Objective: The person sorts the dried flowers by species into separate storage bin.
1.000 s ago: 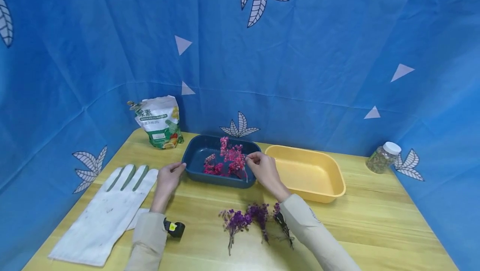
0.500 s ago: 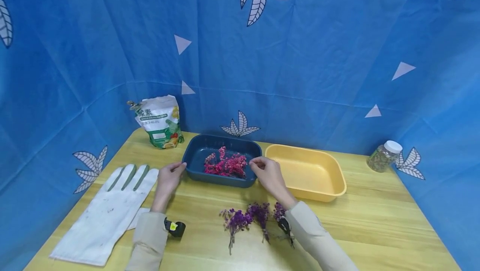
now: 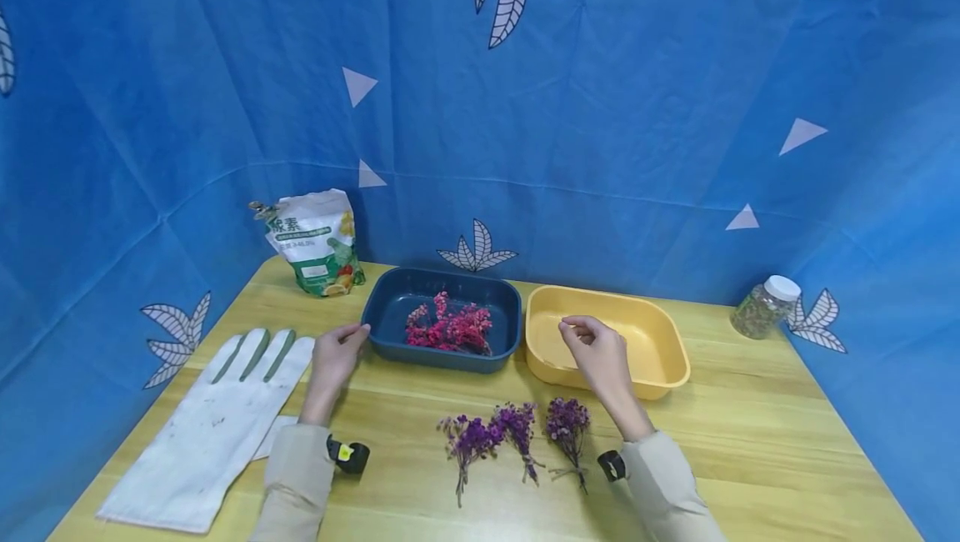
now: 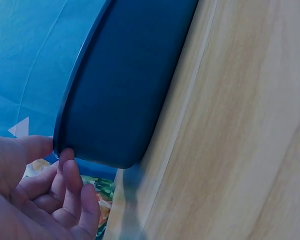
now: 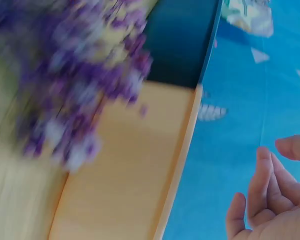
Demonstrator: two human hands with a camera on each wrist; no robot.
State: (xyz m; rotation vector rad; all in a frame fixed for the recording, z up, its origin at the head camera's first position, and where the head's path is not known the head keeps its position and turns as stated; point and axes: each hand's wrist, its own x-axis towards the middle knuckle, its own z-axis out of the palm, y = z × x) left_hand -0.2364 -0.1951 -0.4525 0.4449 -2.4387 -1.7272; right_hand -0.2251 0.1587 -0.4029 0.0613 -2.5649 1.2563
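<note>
My left hand (image 3: 334, 358) pinches the left rim of the dark blue tray (image 4: 120, 90) between thumb and forefinger, as the left wrist view shows up close. Pink dried flowers (image 3: 453, 330) lie inside that tray. Over the yellow tray (image 3: 551, 371) hovers my right hand (image 3: 600, 356), its fingers loosely bent and nothing held; a gap shows between thumb and forefinger in the right wrist view. Three bunches of purple dried flowers lie in front of the trays: a left bunch (image 3: 468, 442), a middle bunch (image 3: 517, 425) and a right bunch (image 3: 567, 425). Purple blossoms (image 5: 90, 75) blur close to the right wrist camera.
White work gloves (image 3: 202, 434) with green between the fingers lie at the left. A white and green printed bag (image 3: 318, 242) stands at the back left. At the back right, a clear jar (image 3: 761, 315) with a white lid leans over. Blue cloth (image 3: 600, 108) hangs behind the table.
My right hand has let go of the pink flowers, which settled into the blue tray, and moved right over the yellow tray. The left hand has stayed at the blue tray's rim.
</note>
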